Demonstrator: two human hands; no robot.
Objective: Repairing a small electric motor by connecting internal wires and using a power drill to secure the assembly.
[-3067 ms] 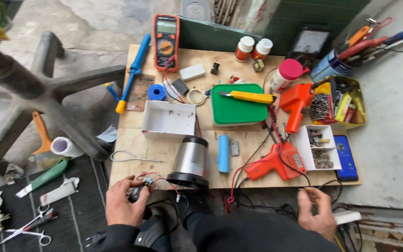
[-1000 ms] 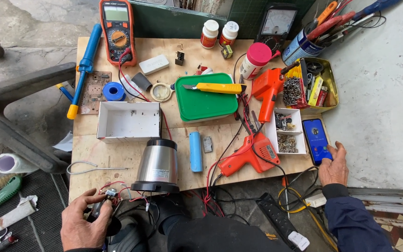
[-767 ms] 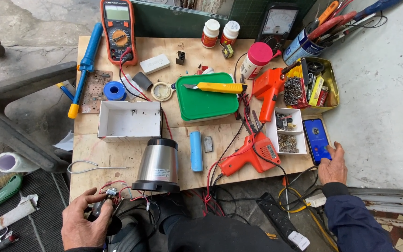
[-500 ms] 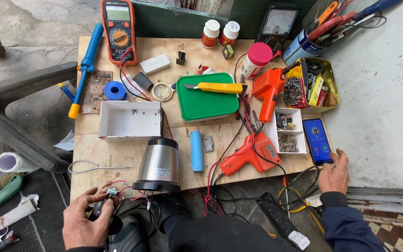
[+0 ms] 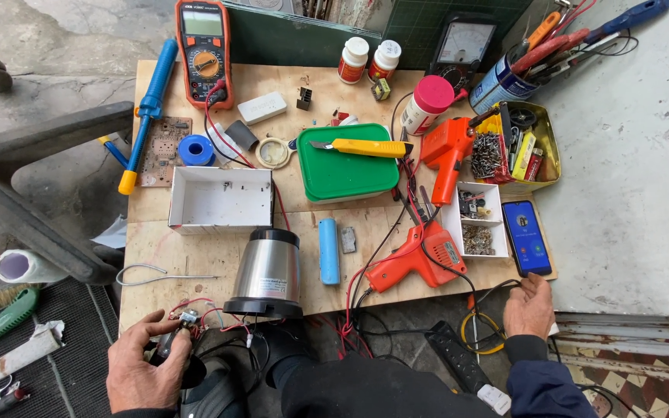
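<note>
At 7 o'clock, left hand [image 5: 142, 371] pinching small wired part [image 5: 187, 317], steel cylinder [image 5: 267, 272] just beyond at 1 o'clock. At 4 o'clock, right hand [image 5: 529, 306] loosely curled on black cable [image 5: 497, 288], phone [image 5: 526, 248] nearest, long axis 12-to-6.

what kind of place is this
Most likely a makeshift electronics repair spot on the ground: a wooden board holds a multimeter, an orange soldering gun and a bare circuit board.
</note>
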